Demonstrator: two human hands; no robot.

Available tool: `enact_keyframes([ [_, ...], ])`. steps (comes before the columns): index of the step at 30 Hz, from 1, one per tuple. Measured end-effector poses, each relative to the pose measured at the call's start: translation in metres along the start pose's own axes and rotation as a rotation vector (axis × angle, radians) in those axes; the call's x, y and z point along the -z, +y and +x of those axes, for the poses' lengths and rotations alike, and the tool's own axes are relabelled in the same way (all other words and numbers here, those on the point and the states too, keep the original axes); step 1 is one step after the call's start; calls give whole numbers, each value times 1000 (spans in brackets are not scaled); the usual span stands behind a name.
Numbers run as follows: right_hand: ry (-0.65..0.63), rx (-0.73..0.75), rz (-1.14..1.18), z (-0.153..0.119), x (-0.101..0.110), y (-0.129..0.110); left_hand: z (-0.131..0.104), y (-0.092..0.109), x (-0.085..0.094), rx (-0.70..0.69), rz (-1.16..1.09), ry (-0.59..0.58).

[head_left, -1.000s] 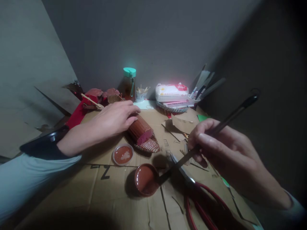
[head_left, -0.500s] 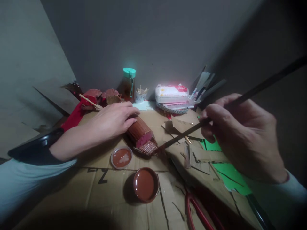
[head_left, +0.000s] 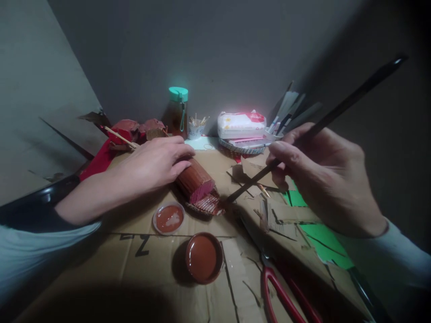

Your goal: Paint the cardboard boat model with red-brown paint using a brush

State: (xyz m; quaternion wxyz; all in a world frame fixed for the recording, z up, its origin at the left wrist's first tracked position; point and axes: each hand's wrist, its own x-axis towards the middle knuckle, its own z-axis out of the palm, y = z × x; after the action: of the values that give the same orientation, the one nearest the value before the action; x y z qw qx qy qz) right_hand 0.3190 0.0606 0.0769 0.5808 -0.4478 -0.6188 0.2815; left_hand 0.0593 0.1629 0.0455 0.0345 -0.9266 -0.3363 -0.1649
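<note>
My left hand is closed over the back of a small brown model boat with a rounded, ribbed roof; its far end is hidden under the hand. Wet reddish-brown paint shines on the slatted front deck. In a pinch, my right hand grips a long dark paintbrush, its tip at the right edge of that deck. In front stands an open pot of brown paint. Beside it lies a shallow lid with paint inside.
Red-handled scissors and cardboard scraps lie at the right, over green sheet. Along the wall stand a teal-lidded bottle, a cup of sticks, a tissue pack on a basket, and red model pieces.
My right hand and the paintbrush have shifted left, and the brush now shows its whole handle end. The brush tip stays near the deck's right edge. My left hand keeps its hold.
</note>
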Motion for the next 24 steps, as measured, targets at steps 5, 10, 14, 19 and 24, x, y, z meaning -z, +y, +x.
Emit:
enact_keyframes([
  [5, 6, 54, -36, 1, 0, -2, 0, 0, -1, -3, 5, 9],
  [10, -7, 23, -23, -2, -3, -2, 0, 0, 0, 14, 9, -12],
  [14, -21, 23, -54, -4, 1, -3, 0, 0, -1, 1, 9, 0],
  [19, 27, 78, -43, -3, 4, -6, 0, 1, 0, 14, 14, -9],
  [24, -27, 33, -47, -5, -1, -6, 1, 2, 1, 7, 4, -16],
])
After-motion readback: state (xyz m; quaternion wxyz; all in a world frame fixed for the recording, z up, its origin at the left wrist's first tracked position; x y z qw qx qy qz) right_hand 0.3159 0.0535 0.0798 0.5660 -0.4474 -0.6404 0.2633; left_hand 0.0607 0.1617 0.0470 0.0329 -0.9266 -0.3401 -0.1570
